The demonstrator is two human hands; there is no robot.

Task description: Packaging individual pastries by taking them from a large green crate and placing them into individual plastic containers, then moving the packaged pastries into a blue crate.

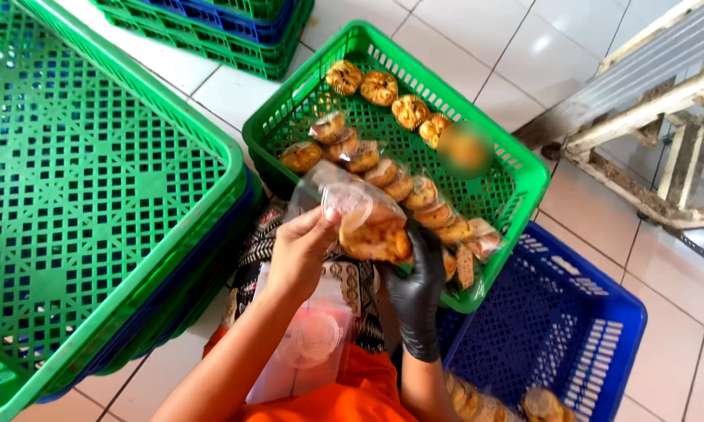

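My bare left hand (301, 252) pinches the edge of a clear plastic bag (338, 195) held over my lap. My right hand (414, 293), in a black glove, grips a golden pastry (375, 238) that sits inside the bag's lower end. Just beyond the hands stands a green basket (516, 168) with a row of bagged pastries (403, 186) and several unwrapped pastries (379, 87) along its far side. A stack of empty clear bags (305, 348) lies on my lap.
A big empty green crate (94, 195) sits on stacked crates at the left. A blue basket (555, 320) at the lower right holds a few pastries (543, 405). More stacked crates (211, 27) stand at the top, a metal frame (664, 101) at the right. White floor tiles lie underneath.
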